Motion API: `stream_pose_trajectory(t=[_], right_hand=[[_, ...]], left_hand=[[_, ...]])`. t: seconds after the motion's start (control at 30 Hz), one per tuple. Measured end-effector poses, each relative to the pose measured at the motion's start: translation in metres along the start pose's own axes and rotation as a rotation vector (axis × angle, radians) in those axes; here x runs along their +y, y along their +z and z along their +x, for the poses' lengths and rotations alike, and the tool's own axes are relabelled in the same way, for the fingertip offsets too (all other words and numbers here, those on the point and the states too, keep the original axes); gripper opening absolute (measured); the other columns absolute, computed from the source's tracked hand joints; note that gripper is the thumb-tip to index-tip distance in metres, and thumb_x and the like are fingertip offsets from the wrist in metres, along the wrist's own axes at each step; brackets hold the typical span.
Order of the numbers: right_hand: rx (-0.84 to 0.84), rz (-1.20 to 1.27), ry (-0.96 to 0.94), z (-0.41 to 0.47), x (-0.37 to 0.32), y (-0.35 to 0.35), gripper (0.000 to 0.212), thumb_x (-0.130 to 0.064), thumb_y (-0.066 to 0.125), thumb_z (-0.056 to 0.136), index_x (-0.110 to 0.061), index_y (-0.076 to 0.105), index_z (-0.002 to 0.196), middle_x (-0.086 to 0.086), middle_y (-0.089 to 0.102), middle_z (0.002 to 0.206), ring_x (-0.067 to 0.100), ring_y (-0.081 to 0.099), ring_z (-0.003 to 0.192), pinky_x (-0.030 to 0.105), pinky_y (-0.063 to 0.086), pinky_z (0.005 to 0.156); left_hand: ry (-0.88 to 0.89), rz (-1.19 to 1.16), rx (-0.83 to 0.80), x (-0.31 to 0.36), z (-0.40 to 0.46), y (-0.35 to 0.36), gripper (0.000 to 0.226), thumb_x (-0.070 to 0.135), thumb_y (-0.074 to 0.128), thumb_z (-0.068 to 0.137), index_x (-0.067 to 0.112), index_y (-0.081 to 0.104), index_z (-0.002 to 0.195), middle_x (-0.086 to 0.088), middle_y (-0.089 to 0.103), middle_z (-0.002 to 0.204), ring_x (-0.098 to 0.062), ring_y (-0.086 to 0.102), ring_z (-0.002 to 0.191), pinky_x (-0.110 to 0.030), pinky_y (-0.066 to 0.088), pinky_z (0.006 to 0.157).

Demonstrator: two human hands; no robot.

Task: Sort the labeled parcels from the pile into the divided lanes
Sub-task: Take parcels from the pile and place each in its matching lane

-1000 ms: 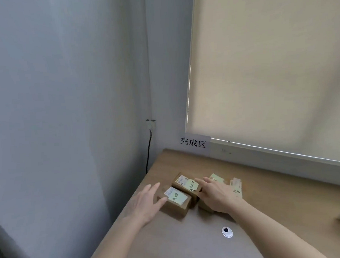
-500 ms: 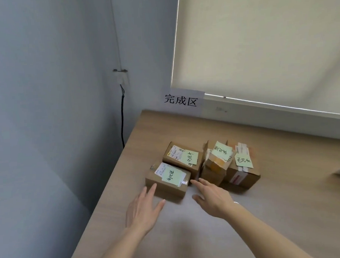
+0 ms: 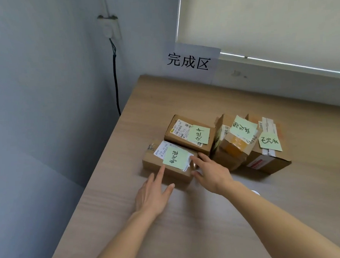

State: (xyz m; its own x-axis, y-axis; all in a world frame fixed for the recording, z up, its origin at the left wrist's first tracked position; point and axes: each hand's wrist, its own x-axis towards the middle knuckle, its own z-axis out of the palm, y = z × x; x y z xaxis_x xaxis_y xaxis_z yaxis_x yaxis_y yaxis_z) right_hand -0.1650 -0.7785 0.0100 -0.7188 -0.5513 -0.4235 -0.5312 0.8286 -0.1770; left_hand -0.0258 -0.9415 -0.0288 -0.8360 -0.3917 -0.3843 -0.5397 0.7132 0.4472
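Covering the near parcel (image 3: 168, 165) front, left hand (image 3: 152, 195), right hand (image 3: 213, 175), notes illegible

Matt brown cardboard parcels (image 3: 187, 136) with pale green paper notes (image 3: 176, 157); glossy tape at three o'clock. Smooth wood-grain table (image 3: 210, 235). Matt fabric blind (image 3: 267, 19) at twelve.

wall (image 3: 45, 96): grey-blue | blind (image 3: 268, 21): cream, lowered | desk (image 3: 190, 226): wood, seemingly laminate | cable (image 3: 116, 82): black
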Motion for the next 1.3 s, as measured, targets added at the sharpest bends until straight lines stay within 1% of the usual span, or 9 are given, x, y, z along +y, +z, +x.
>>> stream_pose_trajectory(t=[0.37, 0.6, 0.77, 0.87, 0.93, 1.0, 1.1, 1.17, 1.3], right_hand=[[0.108, 0.048, -0.053, 0.005, 0.001, 0.010, 0.057, -0.045, 0.046, 0.104, -0.031, 0.029, 0.157, -0.005, 0.031, 0.155, 0.022, 0.053, 0.125, 0.033, 0.053, 0.077], [0.032, 0.084, -0.066, 0.009, -0.001, 0.008, 0.065, -0.047, 0.046, 0.104, -0.036, 0.017, 0.161, -0.006, 0.016, 0.168, 0.023, 0.039, 0.145, 0.039, 0.054, 0.096], [0.047, 0.125, -0.122, 0.002, -0.003, 0.017, 0.059, -0.047, 0.046, 0.104, -0.042, 0.021, 0.157, -0.005, 0.044, 0.136, 0.019, 0.057, 0.110, 0.033, 0.053, 0.074], [-0.032, 0.138, -0.198, -0.003, -0.002, 0.021, 0.063, -0.047, 0.050, 0.101, -0.047, 0.019, 0.156, -0.006, 0.053, 0.121, 0.017, 0.059, 0.105, 0.039, 0.056, 0.080], [-0.119, 0.157, -0.246, -0.007, -0.002, 0.028, 0.072, -0.045, 0.055, 0.100, -0.044, 0.014, 0.158, -0.005, 0.055, 0.127, 0.017, 0.057, 0.110, 0.038, 0.052, 0.087], [-0.140, 0.205, -0.266, -0.010, -0.003, 0.036, 0.077, -0.040, 0.058, 0.099, -0.041, 0.012, 0.160, -0.003, 0.049, 0.141, 0.019, 0.055, 0.120, 0.037, 0.049, 0.097], [-0.142, 0.273, -0.290, -0.009, -0.005, 0.042, 0.079, -0.032, 0.059, 0.100, -0.039, 0.009, 0.161, -0.002, 0.021, 0.166, 0.025, 0.039, 0.144, 0.038, 0.038, 0.114], [-0.171, 0.297, -0.308, -0.009, -0.009, 0.046, 0.080, -0.027, 0.057, 0.101, -0.040, 0.007, 0.161, -0.004, 0.007, 0.170, 0.025, 0.030, 0.150, 0.035, 0.033, 0.118], [-0.178, 0.318, -0.323, -0.015, -0.019, 0.056, 0.085, -0.024, 0.057, 0.099, -0.040, 0.001, 0.161, -0.006, 0.002, 0.171, 0.023, 0.024, 0.153, 0.035, 0.035, 0.118]], left_hand=[[-0.003, -0.037, 0.126, -0.010, 0.002, 0.006, 0.069, 0.061, 0.037, 0.098, 0.042, 0.006, 0.156, 0.004, 0.029, 0.160, -0.021, 0.038, 0.141, -0.038, 0.043, 0.104], [0.007, -0.018, 0.136, -0.015, -0.001, 0.005, 0.071, 0.063, 0.036, 0.097, 0.039, 0.005, 0.157, 0.004, 0.027, 0.162, -0.020, 0.035, 0.143, -0.037, 0.040, 0.108], [-0.019, -0.102, 0.122, -0.017, -0.007, 0.007, 0.087, 0.070, 0.045, 0.090, 0.034, 0.003, 0.158, 0.009, 0.022, 0.163, -0.018, 0.034, 0.144, -0.039, 0.041, 0.107], [-0.049, -0.185, 0.122, -0.018, -0.013, 0.013, 0.101, 0.073, 0.056, 0.082, 0.037, -0.003, 0.156, 0.012, 0.026, 0.161, -0.019, 0.040, 0.139, -0.040, 0.044, 0.101], [-0.057, -0.216, 0.131, -0.021, -0.018, 0.016, 0.105, 0.072, 0.060, 0.079, 0.040, -0.006, 0.154, 0.013, 0.028, 0.159, -0.020, 0.042, 0.138, -0.041, 0.046, 0.099], [-0.044, -0.244, 0.145, -0.026, -0.023, 0.020, 0.107, 0.069, 0.064, 0.079, 0.043, -0.008, 0.153, 0.014, 0.029, 0.159, -0.020, 0.043, 0.138, -0.041, 0.047, 0.099], [-0.001, -0.327, 0.155, -0.032, -0.027, 0.024, 0.102, 0.060, 0.069, 0.082, 0.044, 0.000, 0.155, 0.014, 0.028, 0.159, -0.015, 0.037, 0.142, -0.039, 0.043, 0.105], [0.021, -0.374, 0.146, -0.035, -0.029, 0.027, 0.096, 0.054, 0.070, 0.084, 0.040, 0.009, 0.156, 0.013, 0.026, 0.161, -0.012, 0.030, 0.145, -0.036, 0.037, 0.112], [0.041, -0.422, 0.136, -0.037, -0.035, 0.033, 0.094, 0.042, 0.077, 0.083, 0.035, 0.018, 0.156, 0.015, 0.029, 0.159, -0.007, 0.032, 0.143, -0.028, 0.034, 0.113]])
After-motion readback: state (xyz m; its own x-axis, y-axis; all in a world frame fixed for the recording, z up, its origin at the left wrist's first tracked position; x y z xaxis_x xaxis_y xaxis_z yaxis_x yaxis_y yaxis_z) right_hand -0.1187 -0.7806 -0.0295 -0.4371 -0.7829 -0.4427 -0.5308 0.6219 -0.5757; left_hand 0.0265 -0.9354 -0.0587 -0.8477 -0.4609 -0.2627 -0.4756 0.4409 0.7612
